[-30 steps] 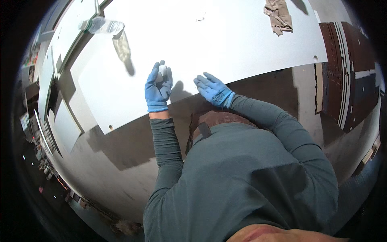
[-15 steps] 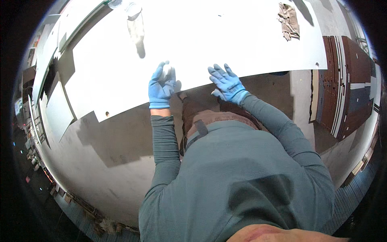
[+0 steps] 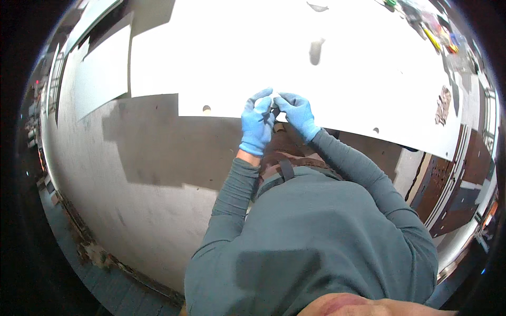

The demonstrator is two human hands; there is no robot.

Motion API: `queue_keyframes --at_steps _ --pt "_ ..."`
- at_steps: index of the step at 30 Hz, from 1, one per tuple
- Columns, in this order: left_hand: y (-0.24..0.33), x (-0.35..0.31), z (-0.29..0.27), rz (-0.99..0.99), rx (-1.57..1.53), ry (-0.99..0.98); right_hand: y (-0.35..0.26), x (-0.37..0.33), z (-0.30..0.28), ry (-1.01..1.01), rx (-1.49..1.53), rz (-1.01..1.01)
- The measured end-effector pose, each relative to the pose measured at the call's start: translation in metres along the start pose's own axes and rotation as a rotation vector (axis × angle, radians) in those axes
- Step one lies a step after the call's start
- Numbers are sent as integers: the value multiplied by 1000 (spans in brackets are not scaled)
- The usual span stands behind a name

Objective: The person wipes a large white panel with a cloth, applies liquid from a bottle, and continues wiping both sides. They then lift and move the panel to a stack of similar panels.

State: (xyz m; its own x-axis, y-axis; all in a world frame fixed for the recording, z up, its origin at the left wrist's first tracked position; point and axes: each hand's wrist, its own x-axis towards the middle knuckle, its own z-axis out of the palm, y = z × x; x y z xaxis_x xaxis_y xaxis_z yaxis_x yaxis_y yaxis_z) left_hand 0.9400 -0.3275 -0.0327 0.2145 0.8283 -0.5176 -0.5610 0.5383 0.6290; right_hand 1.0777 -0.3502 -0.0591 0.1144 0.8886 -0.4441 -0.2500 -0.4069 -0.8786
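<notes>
My left hand [image 3: 256,125] and my right hand [image 3: 298,115], both in blue gloves, meet at the near edge of a large white panel [image 3: 242,68]. Between their fingertips is a small white thing [image 3: 274,99], mostly covered by the gloves; its kind does not show. The left fingers are bent around it from one side, and the right thumb and fingers pinch it from the other. Strong glare washes out the panel's surface. Small round holes lie along its near edge, one left [image 3: 206,109] and one right of my hands.
A crumpled beige cloth [image 3: 443,105] lies at the panel's right end. Several tools, one of them yellow [image 3: 431,38], and clear plastic crowd the far right corner. More pale panels [image 3: 103,71] stand at the left. Brown and white boards [image 3: 448,184] are at the right.
My right hand, formerly spread and apart, has come to my left hand and closed on the white thing there. The view has shifted, with the cloth now farther right and tools in sight.
</notes>
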Motion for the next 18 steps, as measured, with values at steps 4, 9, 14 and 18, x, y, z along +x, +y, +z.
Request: queue_keyframes --at_steps 4,9,14,18 --pt "53 -4 -72 109 -106 118 17 30 81 -118 -8 22" --pt "104 -17 -166 275 -278 365 26 75 159 -207 -694 -605" --pt "120 -36 -223 332 -422 523 50 94 177 -555 -1520 -1251" --pt "118 -29 -231 342 -383 530 75 84 186 -565 -1548 -1159"
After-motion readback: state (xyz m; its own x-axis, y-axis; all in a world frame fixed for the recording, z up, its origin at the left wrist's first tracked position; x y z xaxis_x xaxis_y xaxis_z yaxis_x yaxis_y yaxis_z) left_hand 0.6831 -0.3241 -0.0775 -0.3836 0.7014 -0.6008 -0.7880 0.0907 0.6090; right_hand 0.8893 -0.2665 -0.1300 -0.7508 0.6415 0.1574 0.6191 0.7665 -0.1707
